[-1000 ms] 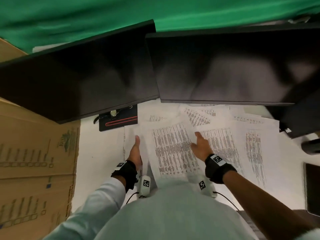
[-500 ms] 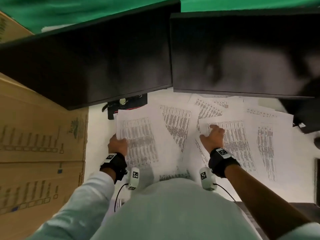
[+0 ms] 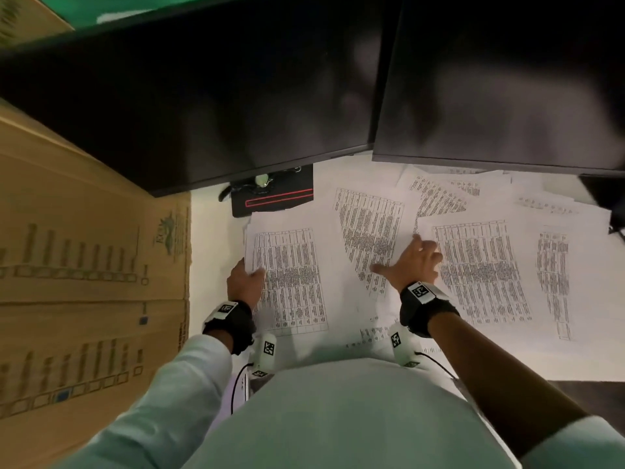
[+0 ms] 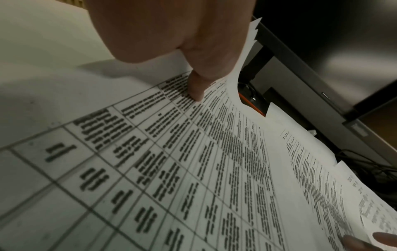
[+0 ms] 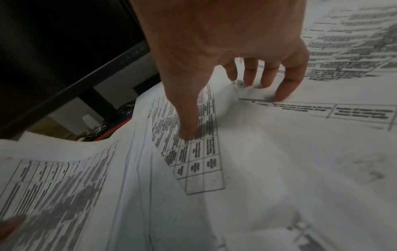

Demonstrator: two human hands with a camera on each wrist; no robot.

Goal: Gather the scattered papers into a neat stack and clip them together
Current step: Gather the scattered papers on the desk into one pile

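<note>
Printed sheets with tables lie scattered over the white desk (image 3: 209,238). My left hand (image 3: 248,277) grips a small stack of papers (image 3: 291,282) at its left edge, thumb (image 4: 196,88) on top and the fingers hidden beneath; several sheet edges show in the stack (image 4: 214,169). My right hand (image 3: 406,258) is spread wide over loose sheets. Its thumb (image 5: 189,129) presses on the middle sheet (image 3: 368,231). Its bent fingertips (image 5: 281,91) press on the left edge of the right sheet (image 3: 483,272). More sheets (image 3: 554,265) lie farther right. No clip is visible.
Two dark monitors (image 3: 236,96) overhang the back of the desk. A black stand base with a red outline (image 3: 274,198) sits just behind the stack, with small items on it. A cardboard box (image 3: 84,282) borders the desk on the left.
My left hand went from lying flat beside the papers to gripping the stack, which shifted left. My right hand moved right onto another sheet and spread its thumb out.
</note>
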